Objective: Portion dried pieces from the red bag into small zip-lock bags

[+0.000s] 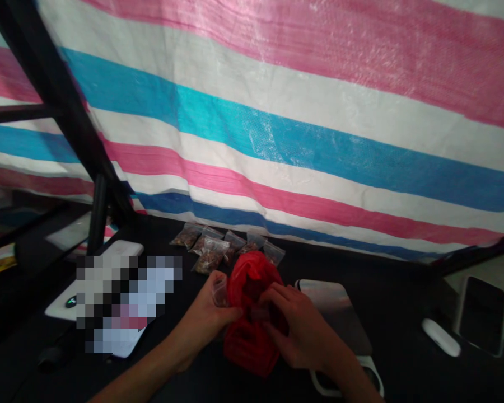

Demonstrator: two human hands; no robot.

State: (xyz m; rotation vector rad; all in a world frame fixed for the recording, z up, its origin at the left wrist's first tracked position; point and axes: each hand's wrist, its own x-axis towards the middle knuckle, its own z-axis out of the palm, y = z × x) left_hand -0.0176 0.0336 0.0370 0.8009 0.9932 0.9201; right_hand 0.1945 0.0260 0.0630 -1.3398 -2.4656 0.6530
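A red plastic bag (248, 341) sits on the black table (403, 313) right in front of me, its mouth open at the top. My left hand (208, 322) grips the bag's left edge and also pinches a small clear pouch (219, 290) against it. My right hand (296, 327) is closed on the bag's right side, its fingers curled into the opening. Just behind the bag lie several small clear zip pouches (212, 249) filled with brown bits.
A small digital scale (340, 313) with a steel plate stands right of the bag. A white oblong case (441, 337) and an upright phone (481, 314) are at far right. A white pad (67, 299) lies left, near a black metal frame (63, 106). A striped tarp (302, 112) hangs behind.
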